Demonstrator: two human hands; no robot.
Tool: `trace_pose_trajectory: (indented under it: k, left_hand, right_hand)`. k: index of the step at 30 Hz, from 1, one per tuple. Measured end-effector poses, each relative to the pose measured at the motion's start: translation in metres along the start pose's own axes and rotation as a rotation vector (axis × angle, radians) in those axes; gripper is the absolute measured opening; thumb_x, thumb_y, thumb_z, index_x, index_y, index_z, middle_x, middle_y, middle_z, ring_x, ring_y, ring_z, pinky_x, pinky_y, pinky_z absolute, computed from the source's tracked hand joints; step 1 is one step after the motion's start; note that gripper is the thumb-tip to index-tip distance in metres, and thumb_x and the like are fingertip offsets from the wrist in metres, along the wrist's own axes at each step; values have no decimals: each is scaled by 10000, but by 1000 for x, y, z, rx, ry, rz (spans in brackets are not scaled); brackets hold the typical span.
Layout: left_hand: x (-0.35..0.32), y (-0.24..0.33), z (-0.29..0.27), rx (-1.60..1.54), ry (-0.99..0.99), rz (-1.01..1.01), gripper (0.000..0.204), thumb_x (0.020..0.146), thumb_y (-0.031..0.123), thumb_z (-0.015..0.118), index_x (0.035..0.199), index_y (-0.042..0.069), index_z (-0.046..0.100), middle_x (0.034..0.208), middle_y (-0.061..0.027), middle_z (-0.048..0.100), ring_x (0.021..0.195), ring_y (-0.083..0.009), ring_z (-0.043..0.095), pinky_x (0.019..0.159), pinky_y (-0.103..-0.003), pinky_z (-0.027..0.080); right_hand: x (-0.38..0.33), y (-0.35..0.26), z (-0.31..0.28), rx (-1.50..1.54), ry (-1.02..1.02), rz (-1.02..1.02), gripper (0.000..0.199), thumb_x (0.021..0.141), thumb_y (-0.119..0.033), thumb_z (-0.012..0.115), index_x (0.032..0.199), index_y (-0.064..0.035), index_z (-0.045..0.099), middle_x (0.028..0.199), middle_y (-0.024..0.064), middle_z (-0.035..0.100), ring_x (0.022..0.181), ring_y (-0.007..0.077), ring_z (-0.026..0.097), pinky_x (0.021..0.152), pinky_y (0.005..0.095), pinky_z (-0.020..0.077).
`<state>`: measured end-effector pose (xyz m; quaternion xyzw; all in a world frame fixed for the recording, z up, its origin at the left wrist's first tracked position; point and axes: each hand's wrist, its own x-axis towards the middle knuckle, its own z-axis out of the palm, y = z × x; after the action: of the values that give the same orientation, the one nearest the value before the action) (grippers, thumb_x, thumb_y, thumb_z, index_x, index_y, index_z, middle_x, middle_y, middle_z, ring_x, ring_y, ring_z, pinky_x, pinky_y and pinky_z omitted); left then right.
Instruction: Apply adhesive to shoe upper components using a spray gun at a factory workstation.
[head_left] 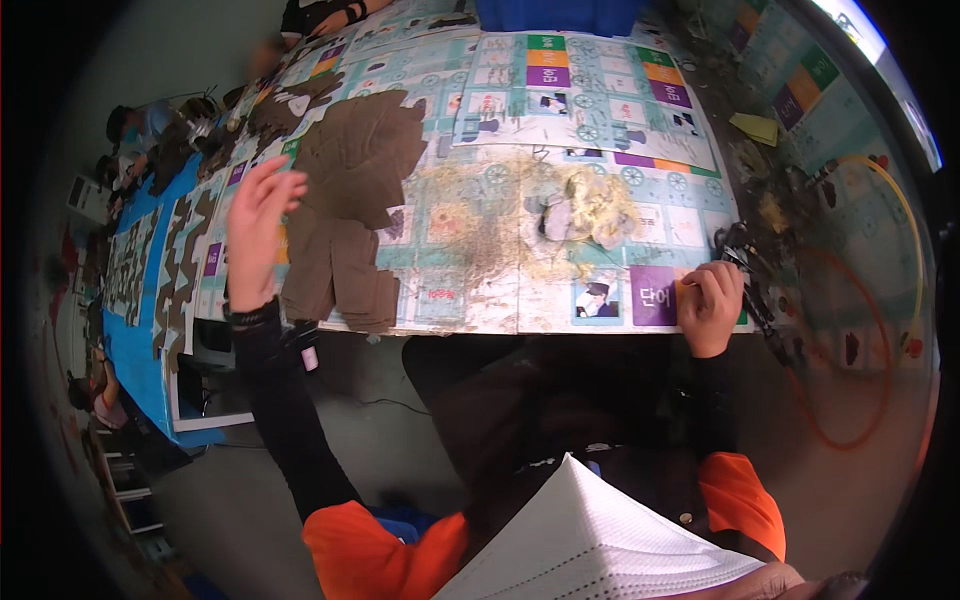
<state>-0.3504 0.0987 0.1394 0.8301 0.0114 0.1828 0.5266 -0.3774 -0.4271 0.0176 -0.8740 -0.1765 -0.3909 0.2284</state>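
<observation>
Beside brown cutouts [350,190]: left hand [257,225] raised; fluff pile [585,210] mid-table.

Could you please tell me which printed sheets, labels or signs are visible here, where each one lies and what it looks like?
Printed sheets: cover the table top, pale teal, with green, orange and purple blocks.
Purple label square: near table edge, beside the right hand.
Yellow note: far right, small, folded.
Wall posters: upper right, same coloured blocks.
</observation>
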Motion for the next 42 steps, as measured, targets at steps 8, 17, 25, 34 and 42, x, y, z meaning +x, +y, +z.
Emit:
trace_pose_trajectory:
  k: [8,17,25,34,42]
  left_hand:
    - [134,-13,230,632,-317,-184,757,791,533,748,1168,-113,629,1044,-210,707,995,-296,681,844,-369,535]
    - [183,-82,266,1018,-409,-182,815,855,556,700,1335,-85,550,1101,-208,694,923,-315,682,818,-434,541]
    - [149,-95,248,78,-306,-492,211,959,215,652,877,23,624,745,-95,611,584,-160,557,509,-352,451]
    - [159,-106,254,596,-467,-314,258,950,250,668,842,55,539,634,-20,459,511,-168,467,469,-362,418]
    - [162,-111,237,485,-392,-339,303,933,280,664,878,-15,623,702,-116,621,570,-247,643,529,-391,512]
  right_hand:
    - [-9,20,-11,118,40,56,153,630,48,607,724,-67,572,778,73,563,810,289,553,735,396,408]
    - [-8,28,-10,154,92,73,162,610,60,611,711,-58,565,762,67,552,795,287,555,704,394,409]
    - [-7,25,-8,164,92,91,160,617,75,604,708,-54,575,779,72,576,814,285,566,713,379,416]
    - [-6,22,-9,161,74,84,159,619,78,604,705,-53,575,778,80,574,809,289,562,711,380,417]
    - [-8,24,-6,140,47,70,173,605,68,620,712,-60,573,762,66,559,810,284,566,713,384,410]
